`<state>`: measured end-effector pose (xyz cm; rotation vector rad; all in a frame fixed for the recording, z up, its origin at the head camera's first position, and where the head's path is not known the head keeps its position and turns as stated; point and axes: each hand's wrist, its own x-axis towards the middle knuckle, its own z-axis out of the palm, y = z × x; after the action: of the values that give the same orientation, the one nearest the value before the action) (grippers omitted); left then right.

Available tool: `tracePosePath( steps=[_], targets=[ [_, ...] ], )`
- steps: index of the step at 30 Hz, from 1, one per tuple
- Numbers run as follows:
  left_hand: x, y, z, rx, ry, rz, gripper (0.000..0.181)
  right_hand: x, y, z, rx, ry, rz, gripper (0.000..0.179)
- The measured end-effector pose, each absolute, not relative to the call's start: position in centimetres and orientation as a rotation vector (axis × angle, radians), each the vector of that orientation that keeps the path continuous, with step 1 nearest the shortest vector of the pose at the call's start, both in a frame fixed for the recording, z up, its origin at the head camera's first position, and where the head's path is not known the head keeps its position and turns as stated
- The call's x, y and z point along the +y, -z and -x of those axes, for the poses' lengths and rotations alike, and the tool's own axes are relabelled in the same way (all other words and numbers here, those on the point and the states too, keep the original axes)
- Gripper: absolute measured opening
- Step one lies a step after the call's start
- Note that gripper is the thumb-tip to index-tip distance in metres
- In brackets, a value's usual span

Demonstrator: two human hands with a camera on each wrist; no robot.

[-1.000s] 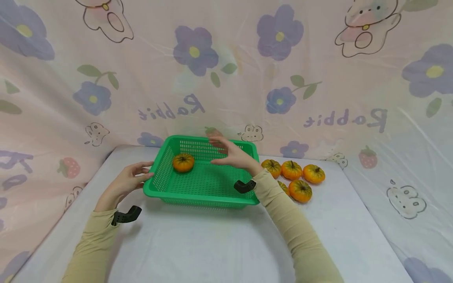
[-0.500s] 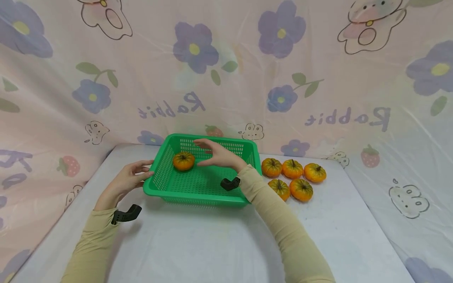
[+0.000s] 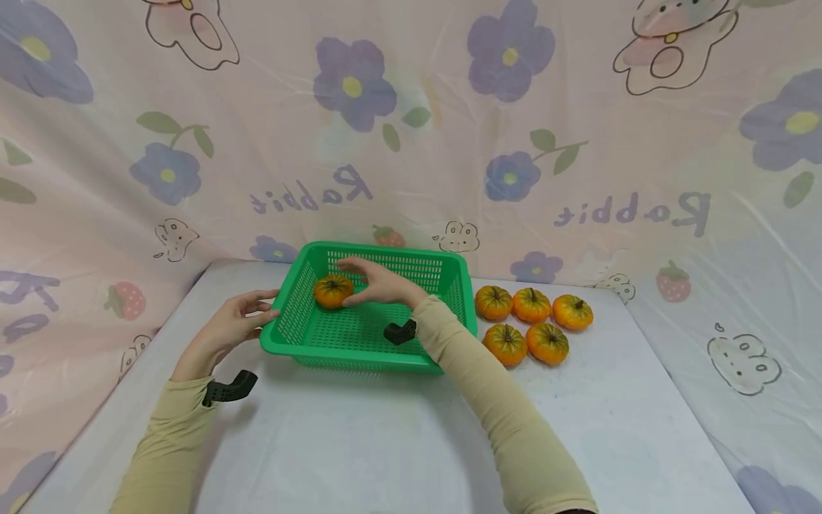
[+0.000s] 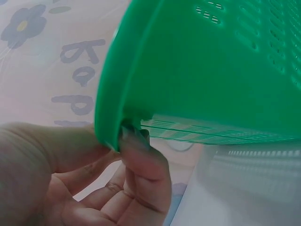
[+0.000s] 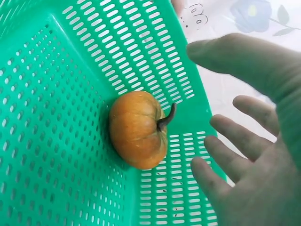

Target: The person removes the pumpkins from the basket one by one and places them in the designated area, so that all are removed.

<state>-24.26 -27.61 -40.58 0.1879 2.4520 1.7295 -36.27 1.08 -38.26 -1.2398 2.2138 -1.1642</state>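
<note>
A green plastic basket (image 3: pixel 359 355) with slotted walls stands on the table. My left hand (image 3: pixel 234 325) grips its left rim; in the left wrist view the thumb and curled fingers (image 4: pixel 146 165) pinch the rim edge. Inside the basket, near its left end, lies a small orange pumpkin (image 3: pixel 333 291) with a dark stem, also plain in the right wrist view (image 5: pixel 138 129). My right hand (image 3: pixel 385 283) hovers over the basket just right of the pumpkin, thumb and fingers spread apart, holding nothing.
Several more small pumpkins (image 3: pixel 531 305) sit in two rows on the white table (image 3: pixel 359 442), right of the basket. A patterned curtain (image 3: pixel 411 157) hangs behind the table and along both sides.
My right hand has moved left and slightly down across the basket, closer to the pumpkin. The left hand keeps its hold on the rim, and the basket stays in place.
</note>
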Motion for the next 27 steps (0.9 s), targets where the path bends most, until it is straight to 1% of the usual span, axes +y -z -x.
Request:
tracePosePath(
  steps=[10,19,27],
  targets=[
    [-27.6,40.3,24.2,2.459,-1.727,-0.165,0.06,0.5,38.6,36.6,2.195,1.129,1.216,0.074],
    [-27.6,40.2,24.1,2.45,-1.732,-0.153,0.061,0.4,39.6,37.7,2.199,1.145,1.113,0.074],
    [-27.6,40.4,24.1,2.427,-1.757,-0.172,0.062,0.5,40.0,37.6,2.168,1.126,1.056,0.073]
  ],
)
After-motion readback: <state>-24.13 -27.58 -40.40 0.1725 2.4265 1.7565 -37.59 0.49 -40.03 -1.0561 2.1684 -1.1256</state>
